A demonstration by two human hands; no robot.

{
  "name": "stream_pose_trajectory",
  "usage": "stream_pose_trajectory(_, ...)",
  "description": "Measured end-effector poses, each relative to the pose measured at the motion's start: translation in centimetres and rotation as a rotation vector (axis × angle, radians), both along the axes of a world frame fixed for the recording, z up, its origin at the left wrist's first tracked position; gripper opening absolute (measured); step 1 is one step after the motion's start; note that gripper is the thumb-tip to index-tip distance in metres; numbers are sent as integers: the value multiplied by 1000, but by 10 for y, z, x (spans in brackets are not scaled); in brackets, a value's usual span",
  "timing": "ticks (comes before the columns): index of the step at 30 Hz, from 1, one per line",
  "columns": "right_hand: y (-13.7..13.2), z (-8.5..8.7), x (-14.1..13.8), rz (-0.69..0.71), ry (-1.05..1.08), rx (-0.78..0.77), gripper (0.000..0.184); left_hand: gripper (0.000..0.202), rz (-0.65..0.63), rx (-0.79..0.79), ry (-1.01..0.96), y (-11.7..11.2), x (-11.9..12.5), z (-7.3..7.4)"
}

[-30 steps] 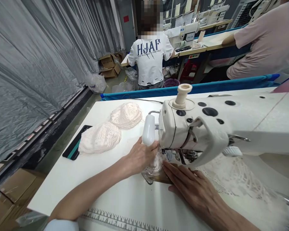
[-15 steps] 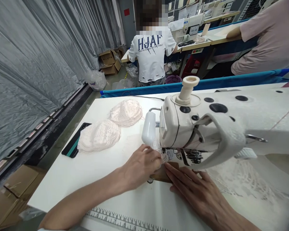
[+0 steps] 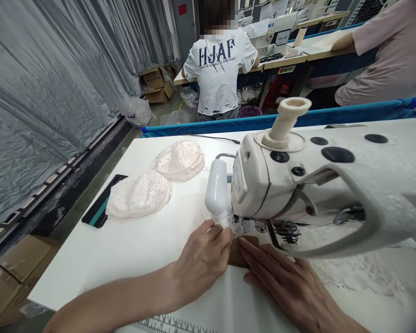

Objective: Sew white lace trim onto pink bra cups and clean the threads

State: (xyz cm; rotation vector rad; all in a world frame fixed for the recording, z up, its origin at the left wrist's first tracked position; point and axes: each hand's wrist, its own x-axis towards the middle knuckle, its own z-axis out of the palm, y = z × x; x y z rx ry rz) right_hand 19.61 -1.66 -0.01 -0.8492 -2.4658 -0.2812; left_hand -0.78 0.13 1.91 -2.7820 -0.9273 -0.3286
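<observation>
two hands meet at the machine head, lace at the left fingertips

the left hand [image 3: 204, 254] comes in from the lower left, forearm slanting across the white table [image 3: 142, 249], back of the hand up and knuckles bent; its fingers are drawn together on the near edge of a small lace piece [image 3: 225, 217], though the thumb is hidden and how firm the pinch is i cannot tell; the right hand [image 3: 284, 282] reaches from the lower right, palm down, fingers straight and side by side, tips on a brown piece [image 3: 236, 259]; it lies flat and grasps nothing that shows, and what is under the palm cannot be seen;

the small lace piece sits at the left end of the sewing machine [image 3: 253, 180], below a white rounded handle [image 3: 217, 187]; room is tight here, with the machine head just above the right fingers and a curved guard [image 3: 374, 236] over that hand; to the left, a broad stretch of bare tabletop lies between the left forearm and two lace cups [image 3: 138, 194]; past them a black-and-green object [image 3: 97, 215] lies near the table's slanting left edge; a blue cloth strip [image 3: 208, 126] runs along the far edge, and a ruler strip [image 3: 169, 324] shows at the bottom
</observation>
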Motion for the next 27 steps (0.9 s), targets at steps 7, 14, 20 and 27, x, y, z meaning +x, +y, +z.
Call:
stream_pose_trajectory(7,0,-14,0,-5,66,7,32,13,-10,55,50,-4,-1,-6)
stream_pose_trajectory(14,5,-10,0,-23,-11,-30,38,18,19,54,79,5,-1,-1)
stream_pose_trajectory(20,6,-6,4,-19,-64,-17,39,15,56,22,22,19,-3,-4)
stream_pose_trajectory(27,10,-16,6,-15,-59,-34,34,16,131,-23,70,18,4,-6)
